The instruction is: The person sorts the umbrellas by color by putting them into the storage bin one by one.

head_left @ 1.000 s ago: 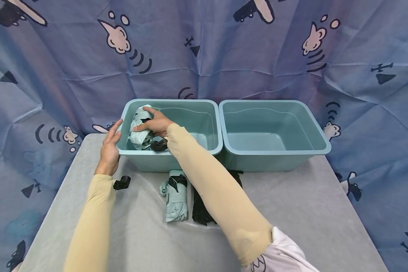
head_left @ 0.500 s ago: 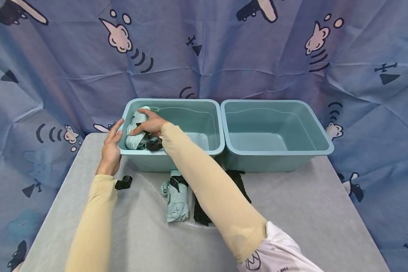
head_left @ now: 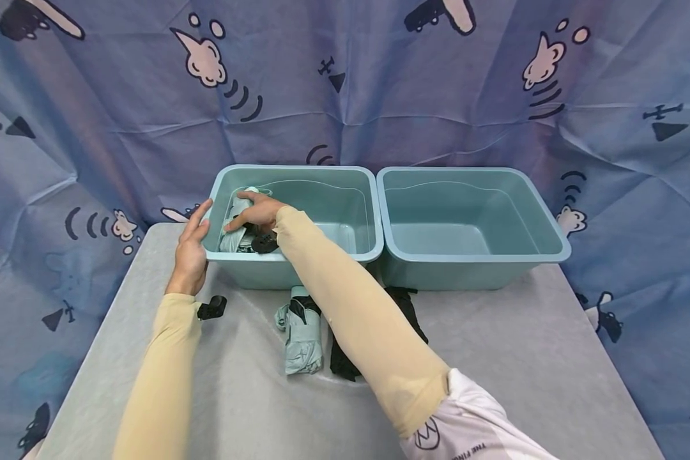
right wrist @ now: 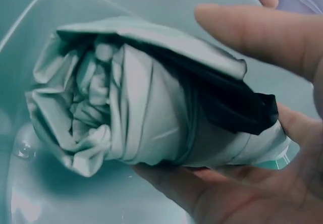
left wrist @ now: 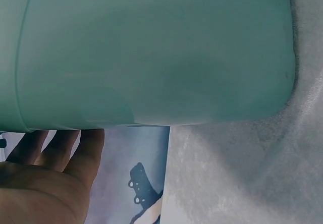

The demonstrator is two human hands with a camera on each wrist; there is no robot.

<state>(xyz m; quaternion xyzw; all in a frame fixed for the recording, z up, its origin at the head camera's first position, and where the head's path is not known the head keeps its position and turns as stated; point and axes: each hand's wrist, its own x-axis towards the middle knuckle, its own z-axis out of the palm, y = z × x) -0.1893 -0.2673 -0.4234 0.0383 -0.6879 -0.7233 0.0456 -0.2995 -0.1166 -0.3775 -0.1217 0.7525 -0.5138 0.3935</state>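
Currently, my right hand (head_left: 261,212) is gripping a rolled pale green bundle (right wrist: 156,113), which is lying lengthwise along the left side of the left bin (head_left: 259,273). In the right wrist view, one digit is standing above the roll while others are passing beneath it, and the loosely coiled end of the fabric is facing the camera, with a black flap (right wrist: 229,108) lying across its middle. Whether the roll is resting fully on the bin's floor I cannot tell. My left hand (head_left: 190,259) is holding nothing; its extended fingers are resting against the outside of the same bin, at the left rim. Just beside this bin, the right bin (head_left: 454,276) is standing on the desk (head_left: 259,396), rim next to rim. In front of the left bin, a second pale bundle (head_left: 303,345) is lying on the desk, its black band (head_left: 305,308) showing near the far end. My right sleeve (head_left: 359,313) is crossing over a black bundle (head_left: 342,363) (only its two ends are showing, one on either side of my forearm). Behind everything, a blue patterned curtain (head_left: 379,96) is hanging, creased and printed with cartoon shapes.
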